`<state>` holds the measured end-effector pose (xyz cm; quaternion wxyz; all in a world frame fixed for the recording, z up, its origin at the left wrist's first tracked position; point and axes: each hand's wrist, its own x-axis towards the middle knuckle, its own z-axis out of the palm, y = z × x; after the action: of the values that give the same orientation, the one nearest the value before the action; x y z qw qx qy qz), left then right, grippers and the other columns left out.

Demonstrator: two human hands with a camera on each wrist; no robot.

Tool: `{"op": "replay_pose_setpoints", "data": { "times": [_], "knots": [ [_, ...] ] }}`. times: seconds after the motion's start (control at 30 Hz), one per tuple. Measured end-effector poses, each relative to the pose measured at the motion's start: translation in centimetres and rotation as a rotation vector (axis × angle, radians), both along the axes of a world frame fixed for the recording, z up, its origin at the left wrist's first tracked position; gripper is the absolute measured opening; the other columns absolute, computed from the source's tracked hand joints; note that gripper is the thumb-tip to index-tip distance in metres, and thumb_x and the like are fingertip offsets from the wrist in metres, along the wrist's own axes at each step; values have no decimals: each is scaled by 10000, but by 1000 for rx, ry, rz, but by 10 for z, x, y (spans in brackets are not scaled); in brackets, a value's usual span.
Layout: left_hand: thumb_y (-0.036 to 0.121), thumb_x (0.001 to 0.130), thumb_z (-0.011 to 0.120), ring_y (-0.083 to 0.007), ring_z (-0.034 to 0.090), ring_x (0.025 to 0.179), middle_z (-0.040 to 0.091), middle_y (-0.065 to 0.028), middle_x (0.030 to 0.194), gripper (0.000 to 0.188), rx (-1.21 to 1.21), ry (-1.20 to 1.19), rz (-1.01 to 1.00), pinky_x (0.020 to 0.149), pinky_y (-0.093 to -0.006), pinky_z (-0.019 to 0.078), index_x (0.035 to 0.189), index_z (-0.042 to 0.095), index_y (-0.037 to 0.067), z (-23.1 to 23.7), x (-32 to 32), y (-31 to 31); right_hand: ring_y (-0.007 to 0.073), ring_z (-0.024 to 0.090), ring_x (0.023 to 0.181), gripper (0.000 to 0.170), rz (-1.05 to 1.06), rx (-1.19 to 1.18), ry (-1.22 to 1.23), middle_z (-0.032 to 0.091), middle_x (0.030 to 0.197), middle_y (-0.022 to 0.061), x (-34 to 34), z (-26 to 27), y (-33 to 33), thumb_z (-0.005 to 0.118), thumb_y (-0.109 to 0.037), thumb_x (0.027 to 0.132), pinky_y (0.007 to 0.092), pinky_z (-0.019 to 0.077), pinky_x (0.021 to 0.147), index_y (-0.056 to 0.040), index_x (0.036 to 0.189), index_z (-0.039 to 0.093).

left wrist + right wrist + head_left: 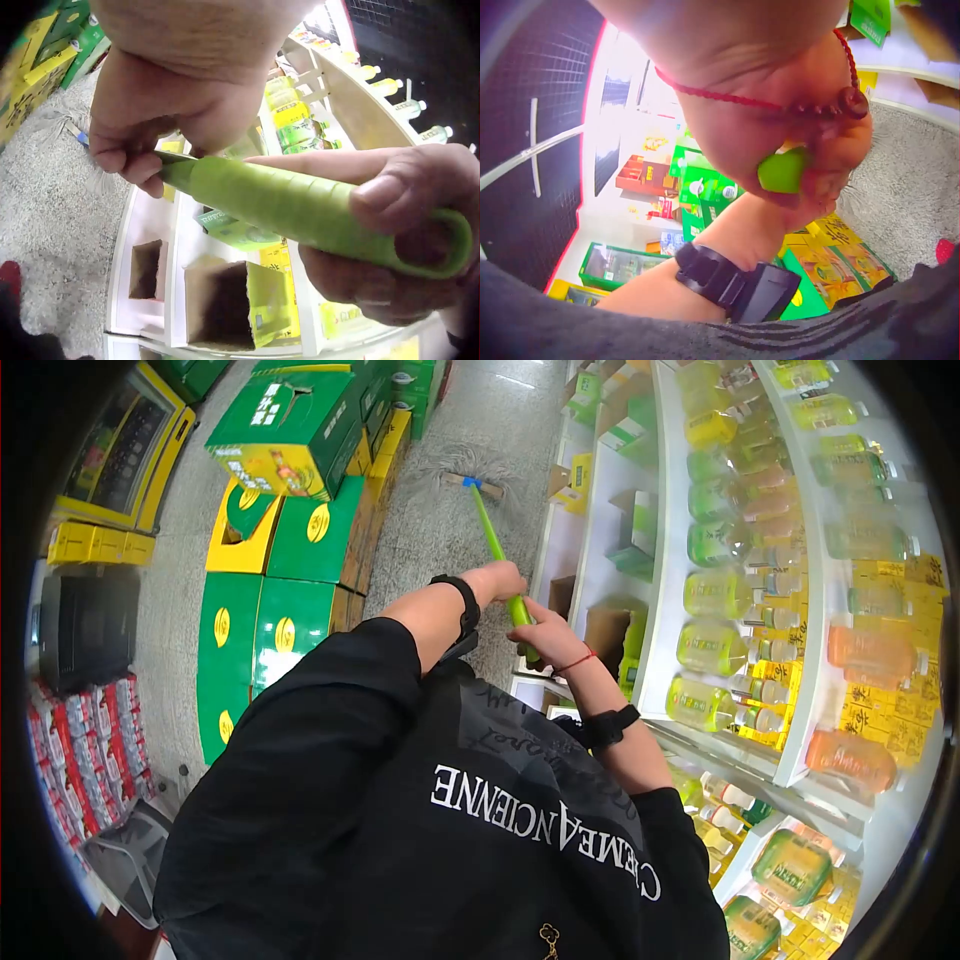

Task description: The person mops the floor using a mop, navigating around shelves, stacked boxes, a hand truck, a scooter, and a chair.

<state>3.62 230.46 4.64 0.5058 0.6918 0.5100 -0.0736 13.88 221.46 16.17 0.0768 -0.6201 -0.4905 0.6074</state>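
A mop with a bright green handle [490,535] reaches forward and down, its grey string head [462,464] spread on the floor around a blue joint [472,482]. My left hand [497,582] grips the shaft just above the thick ribbed grip [277,202]. Lower down, nearer my body, my right hand [545,632] is wrapped round that grip close to its looped end [450,244]. In the right wrist view, a bit of green handle [783,171] pokes out of the right hand, which partly hides the rest.
Stacked green and yellow cartons [315,540] line the left of the aisle. Shelves [655,550] with bottled drinks [710,590] and opened boxes stand close on the right. Speckled grey floor [410,550] runs between them. A black bin [130,850] sits at lower left.
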Motion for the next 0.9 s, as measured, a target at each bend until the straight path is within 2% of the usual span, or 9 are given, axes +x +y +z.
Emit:
{"op": "replay_pose_setpoints", "data": {
  "times": [0.17, 0.3, 0.37, 0.5, 0.6, 0.67, 0.7, 0.77, 0.9],
  "knots": [
    [262, 774, 476, -314, 595, 830, 612, -188, 863, 312, 75, 35, 147, 727, -357, 463, 874, 625, 6, -23, 17, 45, 129, 506, 591, 717, 9, -30, -52, 517, 725, 45, 5, 14, 42, 615, -179, 716, 262, 409, 440, -50, 1323, 256],
    [265, 816, 435, -328, 592, 791, 609, -178, 856, 310, 97, 18, 75, 680, -389, 458, 877, 617, 21, -46, 22, 92, 125, 519, 659, 817, 91, 78, -20, 539, 821, 74, 2, 20, 75, 654, -271, 680, 258, 444, 567, 17, 1313, 225],
    [241, 821, 424, -329, 593, 802, 608, -183, 853, 289, 345, 155, -483, 671, -387, 466, 885, 617, 35, -53, 28, 121, 155, 539, 698, 826, 130, 88, -74, 554, 845, 100, 6, 29, 98, 647, -287, 673, 281, 446, 613, 20, 1311, 223],
    [221, 820, 429, -313, 601, 785, 610, -180, 833, 266, 563, 186, -707, 657, -376, 477, 871, 622, 46, -51, 45, 182, 293, 574, 778, 817, 218, 341, -205, 582, 846, 191, 30, 14, 151, 610, -300, 657, 353, 441, 684, 30, 1300, 227],
    [163, 810, 423, -290, 615, 710, 612, -164, 765, 234, 220, 188, -409, 610, -375, 490, 840, 624, 46, -48, 62, 237, 366, 559, 798, 741, 298, 304, -278, 570, 811, 239, 48, 10, 204, 577, -268, 653, 385, 434, 698, 11, 1270, 277],
    [161, 810, 419, -292, 608, 622, 608, -156, 713, 245, 431, 213, -846, 539, -377, 481, 804, 616, 15, -45, 66, 276, 378, 553, 787, 657, 285, 288, -243, 561, 798, 252, 56, 13, 244, 550, -240, 656, 392, 434, 704, -20, 1233, 326],
    [161, 810, 419, -292, 608, 622, 608, -156, 713, 245, 425, 223, -856, 539, -377, 481, 804, 616, 15, -32, 68, 290, 388, 554, 801, 599, 309, 290, -273, 571, 812, 252, 60, 13, 261, 541, -245, 659, 408, 438, 713, -6, 1174, 350],
    [176, 827, 404, -277, 596, 562, 599, -145, 681, 276, 86, 212, -352, 487, -387, 456, 786, 604, -9, 2, 75, 316, 398, 555, 815, 546, 337, 290, -302, 580, 826, 252, 69, 15, 296, 533, -249, 662, 424, 442, 721, 8, 1116, 374],
    [214, 849, 384, -250, 598, 594, 601, -130, 689, 309, 181, 225, -471, 521, -360, 458, 796, 605, 5, -9, 86, 364, 396, 546, 803, 620, 385, 225, -315, 564, 820, 262, 80, 9, 351, 510, -227, 667, 420, 432, 714, -5, 1214, 323]
  ]
}}
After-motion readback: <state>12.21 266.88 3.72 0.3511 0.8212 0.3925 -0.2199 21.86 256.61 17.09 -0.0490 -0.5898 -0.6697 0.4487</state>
